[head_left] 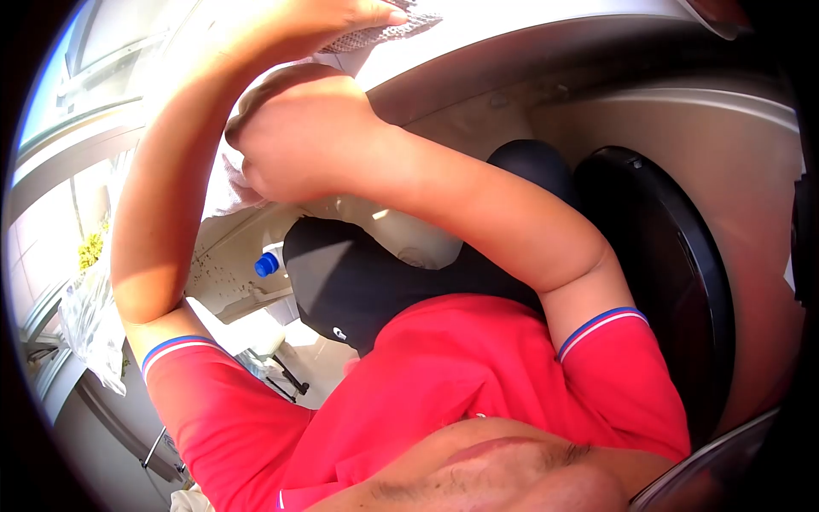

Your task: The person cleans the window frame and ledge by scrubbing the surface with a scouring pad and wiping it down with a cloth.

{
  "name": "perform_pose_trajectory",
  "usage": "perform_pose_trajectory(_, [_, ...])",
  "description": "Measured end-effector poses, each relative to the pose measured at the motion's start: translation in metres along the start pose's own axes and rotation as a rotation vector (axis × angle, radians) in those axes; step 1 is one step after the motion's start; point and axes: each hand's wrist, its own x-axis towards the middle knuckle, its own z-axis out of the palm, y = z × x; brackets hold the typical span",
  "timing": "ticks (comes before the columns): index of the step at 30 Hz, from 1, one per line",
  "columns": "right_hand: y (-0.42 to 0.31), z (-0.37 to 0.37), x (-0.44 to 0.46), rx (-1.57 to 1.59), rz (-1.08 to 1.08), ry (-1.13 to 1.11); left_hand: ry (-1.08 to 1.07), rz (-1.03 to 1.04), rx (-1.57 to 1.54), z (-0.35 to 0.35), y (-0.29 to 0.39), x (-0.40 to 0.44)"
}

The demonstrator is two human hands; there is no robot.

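Note:
My left hand point(367, 12) is at the top edge of the view, partly cut off. Its visible fingertip presses on a grey, textured cloth point(388, 32) above a bright white surface. Below it, my right hand point(303, 136) is closed, its back towards me, with most of its fingers hidden. Pale, crumpled cloth point(226, 186) sticks out beside and under this fist. Whether the grey and the pale parts are one cloth, I cannot tell. My left forearm crosses in front of the pale part.
A white ledge point(529, 19) curves along the top. Below left are a blue bottle cap point(267, 264), a clear plastic bag point(94, 328) and yellow flowers point(90, 250) near a window. A black oval panel point(657, 273) stands at the right, beside my dark-clad legs point(358, 273).

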Motion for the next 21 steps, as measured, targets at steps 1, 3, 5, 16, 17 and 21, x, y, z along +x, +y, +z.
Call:
perform_pose_trajectory(1, [0.001, 0.004, 0.003, -0.078, -0.016, -0.010, 0.005, -0.023, -0.190, 0.002, -0.027, 0.005])
perform_pose_trajectory(3, [0.006, 0.011, 0.000, -0.134, -0.091, 0.120, -0.064, -0.100, -0.034, -0.016, -0.037, 0.010])
perform_pose_trajectory(5, [0.006, 0.014, 0.000, -0.116, -0.090, 0.143, -0.064, -0.126, -0.008, -0.018, -0.029, 0.010])
perform_pose_trajectory(16, [0.008, 0.015, -0.009, -0.082, -0.048, 0.246, -0.212, -0.084, 0.054, -0.013, 0.011, 0.018])
perform_pose_trajectory(17, [0.010, 0.013, -0.006, -0.164, -0.068, 0.186, -0.223, -0.151, 0.024, -0.018, -0.003, 0.014])
perform_pose_trajectory(21, [0.010, 0.021, -0.004, -0.147, -0.109, 0.294, -0.165, -0.144, 0.064, -0.019, -0.024, 0.012])
